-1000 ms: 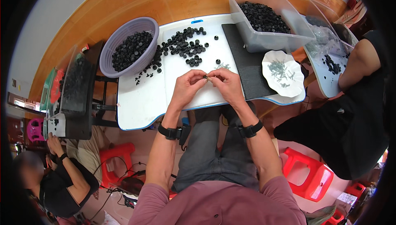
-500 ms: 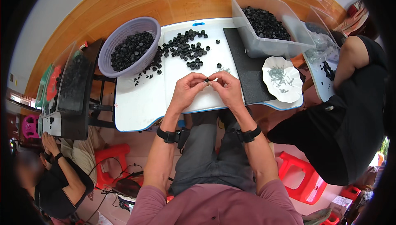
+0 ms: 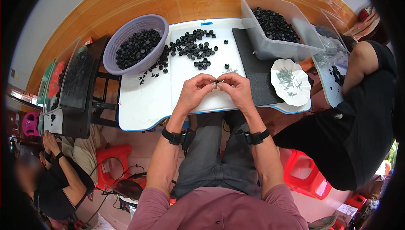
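Note:
Over the near edge of the white table (image 3: 145, 103), my left hand (image 3: 195, 91) and my right hand (image 3: 237, 90) meet fingertip to fingertip. Both are pinched on a small black part (image 3: 216, 81), mostly covered by the fingers, so its exact kind cannot be made out. Beyond the hands lie many loose round black caps (image 3: 198, 51), like small knobs, with a few apart from the pile. Close past my right fingertips are some thin, pale pin-like pieces (image 3: 232, 71). Smaller black bits (image 3: 147, 77) lie to the left.
A purple basket (image 3: 110, 57) of black caps stands at the back left. A clear plastic bin (image 3: 270, 46) of black parts sits on a black mat (image 3: 253, 74). Right of it, a white scalloped dish (image 3: 297, 97) holds thin pins. Other people sit at both sides, near red stools (image 3: 301, 183).
The whole view has shifted slightly. Both hands stay pinched together, and the small part between the fingertips appears turned a little.

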A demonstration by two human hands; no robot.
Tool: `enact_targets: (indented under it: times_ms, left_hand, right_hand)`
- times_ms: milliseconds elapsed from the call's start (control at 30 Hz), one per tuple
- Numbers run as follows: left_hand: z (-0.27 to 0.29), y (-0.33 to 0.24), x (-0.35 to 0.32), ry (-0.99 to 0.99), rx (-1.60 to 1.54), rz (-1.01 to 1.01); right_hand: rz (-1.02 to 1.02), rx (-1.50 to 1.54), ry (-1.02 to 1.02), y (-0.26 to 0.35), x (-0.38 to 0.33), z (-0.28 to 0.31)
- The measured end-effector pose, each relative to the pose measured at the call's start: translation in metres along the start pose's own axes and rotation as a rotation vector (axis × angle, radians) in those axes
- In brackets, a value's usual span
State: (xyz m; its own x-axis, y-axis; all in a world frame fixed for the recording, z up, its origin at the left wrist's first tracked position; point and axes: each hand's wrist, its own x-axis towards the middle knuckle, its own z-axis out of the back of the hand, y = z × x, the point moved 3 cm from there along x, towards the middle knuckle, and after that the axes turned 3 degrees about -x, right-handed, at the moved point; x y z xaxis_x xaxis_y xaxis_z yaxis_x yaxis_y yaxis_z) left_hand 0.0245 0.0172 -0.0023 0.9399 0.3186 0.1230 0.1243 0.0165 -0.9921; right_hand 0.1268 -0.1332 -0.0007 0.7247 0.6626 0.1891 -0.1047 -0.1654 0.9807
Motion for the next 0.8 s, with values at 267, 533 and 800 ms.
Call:
enact_targets:
  times_ms: [267,533,800]
  left_hand:
    - [-0.006,-0.010,0.004,-0.254,0.755,-0.392]
    - [-0.006,-0.004,0.002,-0.235,0.723,-0.356]
    - [-0.007,-0.005,0.002,-0.229,0.641,-0.274]
  right_hand:
    - [0.047,0.108,-0.182,-0.006,0.003,0.010]
    - [0.153,-0.178,-0.164,0.001,0.001,0.001]
    - [0.255,-0.374,-0.165,0.009,0.000,-0.004]
